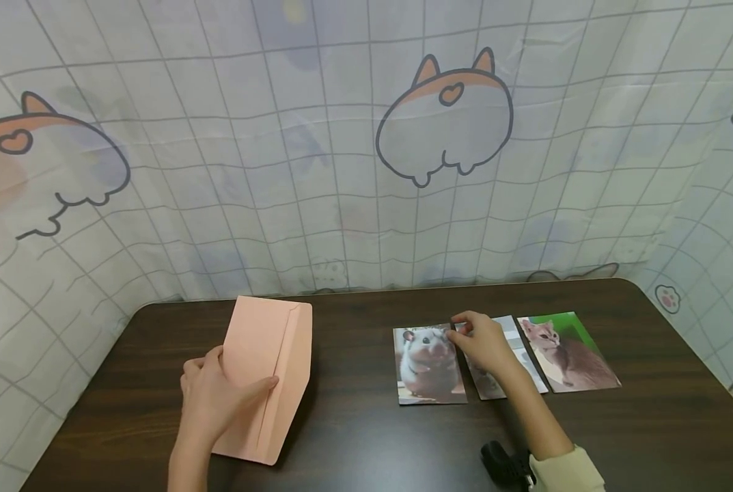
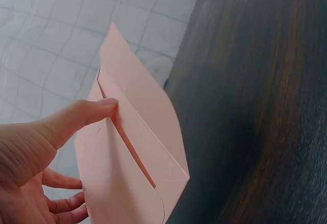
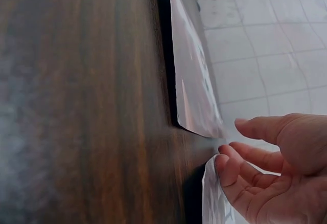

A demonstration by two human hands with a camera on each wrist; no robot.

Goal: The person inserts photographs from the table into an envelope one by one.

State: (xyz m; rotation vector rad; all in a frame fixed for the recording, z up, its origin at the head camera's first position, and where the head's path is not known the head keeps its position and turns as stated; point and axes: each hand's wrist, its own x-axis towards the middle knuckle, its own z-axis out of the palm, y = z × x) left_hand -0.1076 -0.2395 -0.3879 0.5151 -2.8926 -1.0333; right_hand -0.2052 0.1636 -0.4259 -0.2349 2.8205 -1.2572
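Note:
My left hand [image 1: 221,396] grips a pink envelope [image 1: 258,348] over the left part of the table. In the left wrist view the thumb [image 2: 97,110] presses by the slit of the envelope's mouth, the flap [image 2: 145,96] is raised, and the other fingers go behind. At the right, my right hand [image 1: 483,342] reaches over a middle photo card [image 1: 514,335], its fingertips at the upper right corner of a hamster photo card [image 1: 427,369]. Thumb and fingers stand apart in the right wrist view, beside the cards' edges. The hand hides part of the middle card's picture.
A cat photo card [image 1: 565,355] with a green corner lies right of the middle one. Everything rests on a dark wooden table [image 1: 354,424]. A checked cloth [image 1: 341,171] with cartoon animals hangs behind it. Something black [image 1: 501,465] is at the right wrist.

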